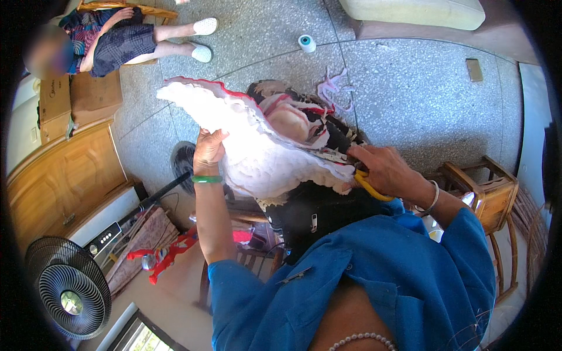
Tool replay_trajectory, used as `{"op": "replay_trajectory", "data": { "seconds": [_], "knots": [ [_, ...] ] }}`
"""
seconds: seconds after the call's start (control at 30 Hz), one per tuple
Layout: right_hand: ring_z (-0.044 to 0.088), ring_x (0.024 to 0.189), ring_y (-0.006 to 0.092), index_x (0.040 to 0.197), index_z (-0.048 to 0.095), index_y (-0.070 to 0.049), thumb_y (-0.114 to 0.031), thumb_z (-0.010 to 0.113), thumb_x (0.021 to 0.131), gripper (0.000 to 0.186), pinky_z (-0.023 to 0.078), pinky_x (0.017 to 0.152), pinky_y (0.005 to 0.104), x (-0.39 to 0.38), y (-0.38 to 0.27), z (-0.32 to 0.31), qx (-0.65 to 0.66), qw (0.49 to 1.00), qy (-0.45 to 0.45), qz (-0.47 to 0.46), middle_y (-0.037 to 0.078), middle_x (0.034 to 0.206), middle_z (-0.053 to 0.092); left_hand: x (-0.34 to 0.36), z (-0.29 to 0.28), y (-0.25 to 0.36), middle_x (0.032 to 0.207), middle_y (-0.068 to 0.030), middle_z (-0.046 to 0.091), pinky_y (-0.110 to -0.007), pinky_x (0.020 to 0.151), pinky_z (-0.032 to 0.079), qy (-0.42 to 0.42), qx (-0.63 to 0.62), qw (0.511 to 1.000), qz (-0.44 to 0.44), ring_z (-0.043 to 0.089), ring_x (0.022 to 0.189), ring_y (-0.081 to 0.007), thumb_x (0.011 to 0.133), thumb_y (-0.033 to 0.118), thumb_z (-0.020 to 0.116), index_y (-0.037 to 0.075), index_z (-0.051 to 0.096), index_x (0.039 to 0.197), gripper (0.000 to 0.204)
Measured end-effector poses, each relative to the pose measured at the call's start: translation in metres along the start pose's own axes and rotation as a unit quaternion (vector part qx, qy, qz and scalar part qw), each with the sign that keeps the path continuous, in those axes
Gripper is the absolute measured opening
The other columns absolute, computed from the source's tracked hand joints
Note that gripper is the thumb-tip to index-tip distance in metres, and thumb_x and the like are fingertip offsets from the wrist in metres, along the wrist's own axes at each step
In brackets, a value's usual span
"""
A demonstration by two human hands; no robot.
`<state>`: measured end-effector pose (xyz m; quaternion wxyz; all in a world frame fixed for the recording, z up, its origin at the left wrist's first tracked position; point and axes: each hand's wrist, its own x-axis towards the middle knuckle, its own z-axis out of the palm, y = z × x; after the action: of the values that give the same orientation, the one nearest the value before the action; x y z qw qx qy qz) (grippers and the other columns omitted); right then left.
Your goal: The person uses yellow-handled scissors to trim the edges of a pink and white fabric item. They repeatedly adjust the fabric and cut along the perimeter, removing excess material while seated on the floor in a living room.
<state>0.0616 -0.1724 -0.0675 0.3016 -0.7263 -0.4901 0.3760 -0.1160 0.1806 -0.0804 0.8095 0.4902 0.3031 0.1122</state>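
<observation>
Item, as I read it from my remote seat: one white ruffled fabric piece (257, 152) with a red trimmed edge, held up in front of the chest, above a darker patterned cloth (328, 134) that lies under and behind it. Left hand (208, 153): raised, fingers curled shut on the lower left part of the white fabric, a green bangle (206, 179) at the wrist. Right hand (383, 169): fingers folded together through the yellow handles of a pair of scissors (357, 175), whose blades point left along the fabric's lower right edge and touch it; I cannot tell how far the blades stand apart. A silver bangle (432, 199) sits on that wrist. Surroundings: speckled stone floor (410, 88); a spool of blue-green thread (307, 42) on it, well apart from the hands; pale fabric scraps (333, 88) near the dark cloth; a small wooden stool (483, 187) just beside the right forearm; a standing fan (67, 286) at lower left; a seated person (111, 38) at upper left.
</observation>
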Motion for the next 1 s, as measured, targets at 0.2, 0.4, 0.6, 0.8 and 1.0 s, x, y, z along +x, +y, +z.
{"op": "replay_trajectory", "data": {
  "seconds": [0.2, 0.4, 0.6, 0.8, 1.0],
  "knots": [
    [0.056, 0.09, 0.0383, 0.114, 0.048, -0.001, -0.027, 0.061, 0.08, 0.045, 0.046, 0.077, 0.0449, 0.014, -0.023, -0.017, -0.041, 0.999, 0.001, -0.017, 0.021, 0.099, 0.056, 0.001, 0.006, 0.001, 0.1, -0.0029, 0.065, -0.032, 0.087, 0.049, -0.027, -0.024, 0.999, 0.008, 0.061, 0.095, -0.0171, 0.071, 0.0, 0.073, 0.009, 0.063, 0.104, 0.036],
    [0.055, 0.094, 0.0376, 0.118, 0.045, -0.003, -0.038, 0.06, 0.077, 0.056, 0.045, 0.081, 0.0434, 0.027, -0.018, -0.014, -0.013, 0.998, -0.065, 0.018, 0.021, 0.103, 0.055, -0.001, 0.012, 0.002, 0.1, -0.0052, 0.065, -0.033, 0.086, 0.049, -0.024, -0.031, 0.999, 0.019, 0.062, 0.094, -0.0192, 0.07, 0.002, 0.074, 0.007, 0.062, 0.107, 0.039],
    [0.058, 0.09, 0.035, 0.115, 0.047, -0.001, -0.064, 0.062, 0.068, 0.08, 0.046, 0.078, 0.0411, 0.028, -0.018, -0.014, -0.026, 0.992, -0.108, 0.058, 0.019, 0.1, 0.059, -0.001, 0.012, 0.0, 0.102, -0.0065, 0.065, -0.035, 0.086, 0.05, -0.02, -0.046, 0.998, 0.024, 0.062, 0.095, -0.0209, 0.07, 0.003, 0.074, 0.006, 0.06, 0.109, 0.042],
    [0.061, 0.076, 0.0364, 0.105, 0.054, 0.0, -0.056, 0.069, 0.068, 0.069, 0.049, 0.068, 0.0409, 0.02, -0.018, -0.008, -0.003, 0.999, -0.033, 0.015, 0.018, 0.088, 0.063, -0.002, 0.023, 0.003, 0.105, -0.0072, 0.064, -0.035, 0.087, 0.049, -0.025, -0.066, 0.997, 0.028, 0.062, 0.097, -0.0216, 0.071, 0.002, 0.073, 0.005, 0.059, 0.111, 0.043],
    [0.06, 0.074, 0.0402, 0.103, 0.053, -0.002, -0.045, 0.069, 0.073, 0.054, 0.048, 0.066, 0.0472, 0.017, -0.013, -0.003, 0.029, 0.999, -0.011, -0.006, 0.021, 0.079, 0.062, -0.005, 0.023, 0.002, 0.106, -0.0068, 0.064, -0.036, 0.089, 0.048, -0.002, -0.069, 0.997, 0.021, 0.061, 0.099, -0.0213, 0.07, 0.001, 0.073, 0.005, 0.059, 0.111, 0.043]
  ]
}}
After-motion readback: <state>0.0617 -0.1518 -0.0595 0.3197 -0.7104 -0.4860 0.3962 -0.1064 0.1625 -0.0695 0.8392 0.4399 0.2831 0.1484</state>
